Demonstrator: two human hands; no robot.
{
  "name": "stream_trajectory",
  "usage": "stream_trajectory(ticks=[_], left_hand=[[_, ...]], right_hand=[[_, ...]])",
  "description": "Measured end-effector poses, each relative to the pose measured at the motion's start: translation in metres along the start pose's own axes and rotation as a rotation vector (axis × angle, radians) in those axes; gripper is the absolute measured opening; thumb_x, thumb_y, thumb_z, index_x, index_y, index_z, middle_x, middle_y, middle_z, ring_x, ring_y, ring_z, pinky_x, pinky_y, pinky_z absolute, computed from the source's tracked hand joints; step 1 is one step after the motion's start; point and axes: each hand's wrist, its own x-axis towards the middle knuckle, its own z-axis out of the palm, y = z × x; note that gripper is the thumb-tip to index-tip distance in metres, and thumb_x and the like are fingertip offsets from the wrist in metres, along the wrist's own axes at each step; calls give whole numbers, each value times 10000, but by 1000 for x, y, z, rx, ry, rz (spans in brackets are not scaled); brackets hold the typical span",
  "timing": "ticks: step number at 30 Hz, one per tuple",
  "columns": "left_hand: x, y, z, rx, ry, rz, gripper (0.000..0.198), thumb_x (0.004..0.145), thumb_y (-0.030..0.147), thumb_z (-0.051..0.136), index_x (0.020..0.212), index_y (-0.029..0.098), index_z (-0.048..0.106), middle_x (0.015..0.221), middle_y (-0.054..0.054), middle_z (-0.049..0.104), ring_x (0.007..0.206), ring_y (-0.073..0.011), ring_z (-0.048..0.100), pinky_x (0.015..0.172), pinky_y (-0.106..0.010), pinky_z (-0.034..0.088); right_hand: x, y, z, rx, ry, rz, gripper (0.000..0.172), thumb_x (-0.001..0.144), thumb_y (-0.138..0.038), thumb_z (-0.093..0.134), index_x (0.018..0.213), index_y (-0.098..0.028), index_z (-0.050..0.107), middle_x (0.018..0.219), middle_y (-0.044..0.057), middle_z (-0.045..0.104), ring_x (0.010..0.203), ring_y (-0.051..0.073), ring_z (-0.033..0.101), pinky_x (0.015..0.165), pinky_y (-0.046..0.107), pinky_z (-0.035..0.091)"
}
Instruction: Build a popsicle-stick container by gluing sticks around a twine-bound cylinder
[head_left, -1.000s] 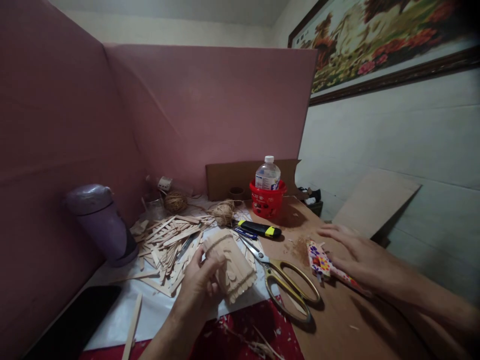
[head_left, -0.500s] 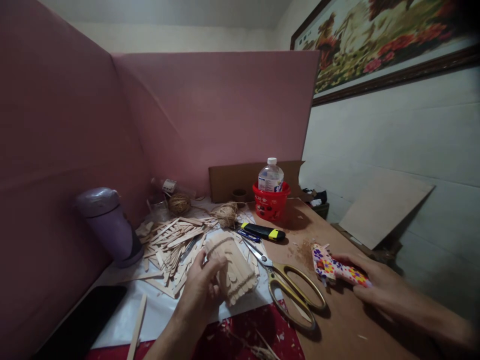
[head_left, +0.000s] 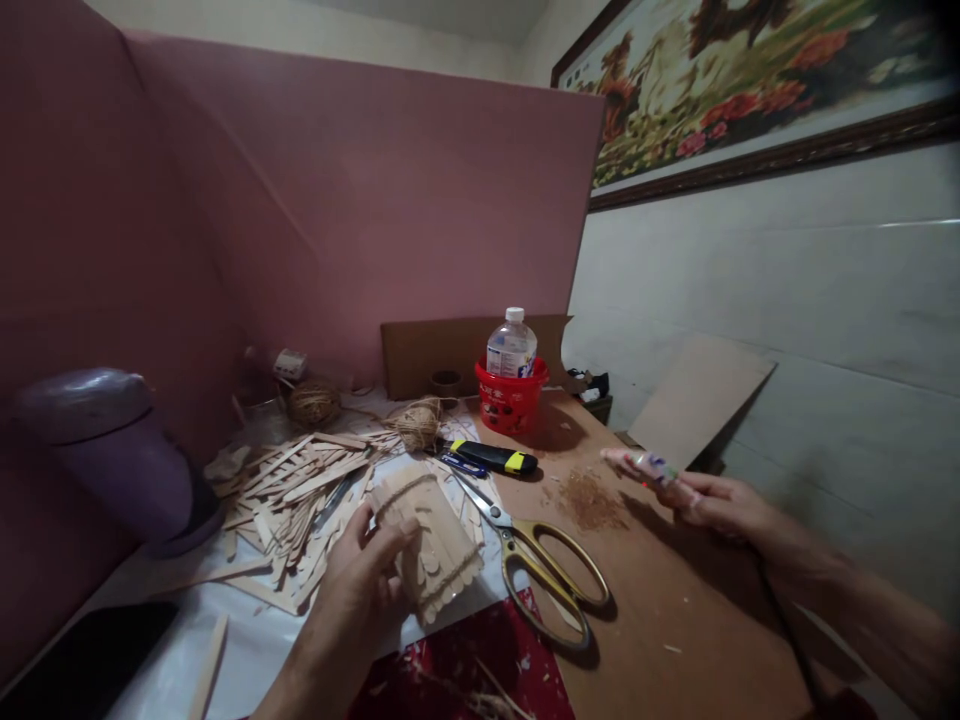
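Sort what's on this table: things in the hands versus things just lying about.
In hand:
- popsicle-stick holder, gripped by left hand
- flowery tube, held in right hand

Lying about:
- scissors
- utility knife
- twine ball
- loose sticks
- red bucket

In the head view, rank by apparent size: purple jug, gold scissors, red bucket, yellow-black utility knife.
1. purple jug, though nearness inflates it
2. gold scissors
3. red bucket
4. utility knife, close to the bucket; unsure
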Motion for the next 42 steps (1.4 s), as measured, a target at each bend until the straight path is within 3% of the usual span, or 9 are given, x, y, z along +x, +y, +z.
stream_trajectory(ticks=[5, 9, 13, 16, 18, 22, 27, 33, 42], left_hand=[[-3, -1, 3, 9, -24, -22, 533, 609, 153, 786, 1087, 209, 555, 867, -71, 725, 672, -208, 707, 541, -278, 560], [-5, -3, 6, 3, -46, -13, 601, 581, 189, 819, 1121, 202, 555, 908, -113, 727, 773, -271, 716, 613, -336, 577], [-11, -4, 9, 32, -82, 7, 598, 597, 223, 819, 1137, 177, 567, 978, -156, 714, 838, -289, 704, 649, -327, 570], [-15, -4, 10, 64, -90, 3, 590, 632, 243, 798, 1167, 179, 559, 1049, -167, 690, 849, -287, 694, 650, -339, 564], [-16, -5, 10, 79, -89, -1, 586, 638, 260, 794, 1170, 184, 561, 1059, -167, 684, 838, -291, 691, 636, -352, 560], [-16, -7, 9, 91, -68, 20, 626, 586, 275, 832, 1155, 186, 584, 1068, -165, 694, 889, -297, 686, 703, -347, 548], [-17, -5, 9, 116, -87, 2, 614, 619, 288, 805, 1177, 194, 568, 1057, -164, 703, 894, -308, 686, 711, -367, 548], [-21, -2, 11, 127, -82, -4, 564, 644, 268, 784, 1159, 173, 577, 1076, -180, 696, 923, -328, 681, 697, -370, 557], [-19, -3, 9, 180, -69, -20, 569, 671, 284, 756, 1190, 174, 553, 1068, -174, 692, 898, -317, 678, 674, -364, 546]], right_hand=[[-26, -16, 8, 287, 127, 61, 220, 688, -272, 775, 837, -207, 627, 670, -19, 609, 436, 54, 469, 342, 108, 394], [-43, -20, 39, 276, -158, 123, 311, 770, -457, 701, 678, -183, 585, 543, -47, 500, 344, 18, 326, 290, 88, 292], [-53, -23, 72, 195, -347, 216, 424, 751, -572, 674, 611, -180, 592, 500, -39, 485, 335, 19, 309, 290, 100, 283], [-59, -28, 91, 185, -360, 197, 394, 760, -552, 684, 636, -182, 629, 534, -21, 554, 411, 46, 466, 391, 110, 420], [-63, -33, 101, 183, -321, 128, 324, 735, -525, 719, 709, -205, 672, 667, 14, 654, 613, 122, 623, 551, 170, 534], [-66, -40, 116, 84, -344, 66, 276, 749, -508, 700, 715, -234, 711, 803, 50, 720, 857, 239, 683, 740, 297, 582], [-55, -36, 125, 53, -425, -82, 242, 793, -427, 685, 994, -301, 735, 1087, 26, 719, 1043, 250, 652, 906, 349, 540], [-49, -31, 128, -26, -409, -135, 227, 836, -391, 653, 1040, -324, 728, 1148, 9, 696, 1262, 256, 505, 1051, 380, 436], [-50, -35, 129, 9, -435, -144, 281, 830, -338, 677, 1110, -349, 696, 1165, 2, 694, 1180, 251, 581, 1019, 373, 469]])
